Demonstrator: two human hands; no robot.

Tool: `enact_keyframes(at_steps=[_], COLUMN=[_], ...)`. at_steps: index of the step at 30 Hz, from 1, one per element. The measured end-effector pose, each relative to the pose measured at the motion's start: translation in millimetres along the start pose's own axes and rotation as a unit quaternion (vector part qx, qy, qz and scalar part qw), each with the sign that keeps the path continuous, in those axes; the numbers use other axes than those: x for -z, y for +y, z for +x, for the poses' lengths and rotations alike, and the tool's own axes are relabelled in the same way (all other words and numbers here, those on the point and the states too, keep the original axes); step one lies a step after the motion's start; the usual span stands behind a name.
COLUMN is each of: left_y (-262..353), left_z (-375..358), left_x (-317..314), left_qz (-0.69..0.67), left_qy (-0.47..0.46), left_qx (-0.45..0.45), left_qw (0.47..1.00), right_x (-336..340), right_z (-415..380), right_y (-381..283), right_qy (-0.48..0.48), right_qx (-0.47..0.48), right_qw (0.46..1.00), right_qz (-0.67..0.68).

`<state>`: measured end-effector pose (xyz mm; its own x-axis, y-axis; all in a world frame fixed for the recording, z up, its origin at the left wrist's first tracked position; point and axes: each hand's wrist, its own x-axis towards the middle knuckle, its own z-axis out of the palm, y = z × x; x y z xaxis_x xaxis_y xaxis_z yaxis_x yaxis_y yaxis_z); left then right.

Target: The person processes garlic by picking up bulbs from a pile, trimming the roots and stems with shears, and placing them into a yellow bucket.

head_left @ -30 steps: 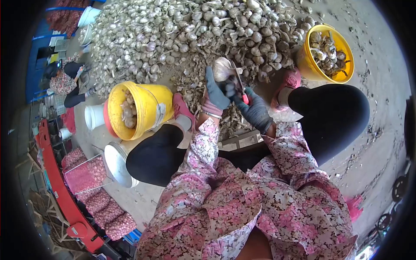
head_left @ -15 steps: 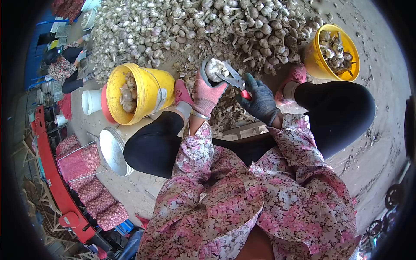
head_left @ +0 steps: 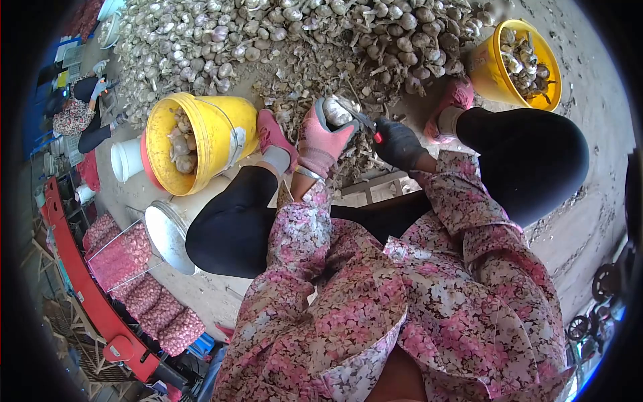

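A whitish garlic bulb (head_left: 337, 112) rests in my left hand (head_left: 321, 141), whose pink glove with a grey palm is closed around its lower side. My right hand (head_left: 400, 145), in a dark glove, is wrapped round a pair of pruning shears (head_left: 366, 121) with red on the handle. The blades point left and meet the right side of the bulb; their tips are hard to make out against it. Under both hands lie dry garlic skins and trimmings (head_left: 351, 164) on the ground.
A large heap of garlic (head_left: 268, 33) spreads ahead. One yellow bucket (head_left: 207, 141) with some bulbs tilts at left; another yellow bucket (head_left: 489, 70) holds bulbs at right. A white bucket (head_left: 167, 234) is beside my left knee. Filled mesh sacks (head_left: 161, 315) and another person (head_left: 77, 117) are further left.
My right hand has tightened round the shears, and their blades, spread apart before, now look closed together. The bulb stays in my left hand. The whole view has shifted slightly.
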<state>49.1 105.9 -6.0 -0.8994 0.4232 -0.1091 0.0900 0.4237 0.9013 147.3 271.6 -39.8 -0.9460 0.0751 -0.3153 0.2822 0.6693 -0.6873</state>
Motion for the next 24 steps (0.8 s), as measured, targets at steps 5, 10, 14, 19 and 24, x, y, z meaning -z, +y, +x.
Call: enact_keyframes(at_steps=[5, 10, 14, 19, 24], left_y=[-18, -79, 10, -40, -23], left_z=[1, 8, 15, 63, 183], left_x=[12, 67, 155, 116, 17], left_qz=[-0.178, -0.418, -0.755, -0.627, -0.36], left_qy=[-0.055, 0.07, 0.182, 0.224, 0.149], left_qx=[-0.028, -0.08, -0.161, -0.014, 0.162], left_qw=[0.982, 0.902, 0.61, 0.746, 0.906], right_x=[-16, -11, -22, -1, -10], right_z=[19, 6, -13, -19, -1], right_y=[40, 2, -3, -31, -13], right_qy=[0.029, -0.031, -0.075, -0.057, -0.003], right_qx=[-0.064, -0.161, -0.19, -0.313, -0.301], right_qw=[0.998, 0.966, 0.854, 0.7, 0.704], right_qz=[-0.004, 0.2, 0.478, 0.64, 0.643])
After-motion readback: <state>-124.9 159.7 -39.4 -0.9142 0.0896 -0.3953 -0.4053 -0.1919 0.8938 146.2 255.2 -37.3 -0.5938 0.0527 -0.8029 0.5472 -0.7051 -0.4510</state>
